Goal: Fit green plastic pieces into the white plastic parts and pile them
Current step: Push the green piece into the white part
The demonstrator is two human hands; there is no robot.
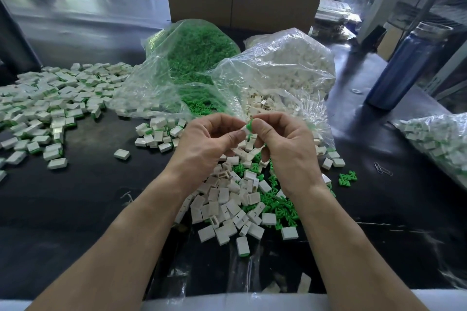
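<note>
Forearms: both bare, reaching up from the lower edge and meeting over the middle of the black table [88, 197]
Loose heap: white plastic parts [227, 204] lie jumbled right under the wrists, with green plastic pieces [278, 206] mixed in on the right side of the heap; one fitted part [243, 246] with green at its lower end lies at the near edge
Left hand: left hand [209, 139] has its fingers curled, thumb and fingertips pinching a white part [243, 131] held above the heap
Right hand: right hand [283, 144] has its fingers curled too, thumb and forefinger pinching a green piece [250, 126] that touches the end of the white part; how far in it sits cannot be told
Small things right: a small clump of green pieces [347, 178] and a paperclip [382, 168] lie apart on the table
Finished pile: white parts showing green edges [58, 101] spread wide over the left of the table, with a smaller cluster [159, 134] just left of the hands
Bags: an open clear bag of green pieces [192, 58] and a clear bag of white parts [285, 63] stand side by side behind the hands; another bag of parts [439, 141] sits at the right edge
Farther back: a blue bottle [404, 65] stands on the right, and a cardboard box [242, 0] rises behind the bags
</note>
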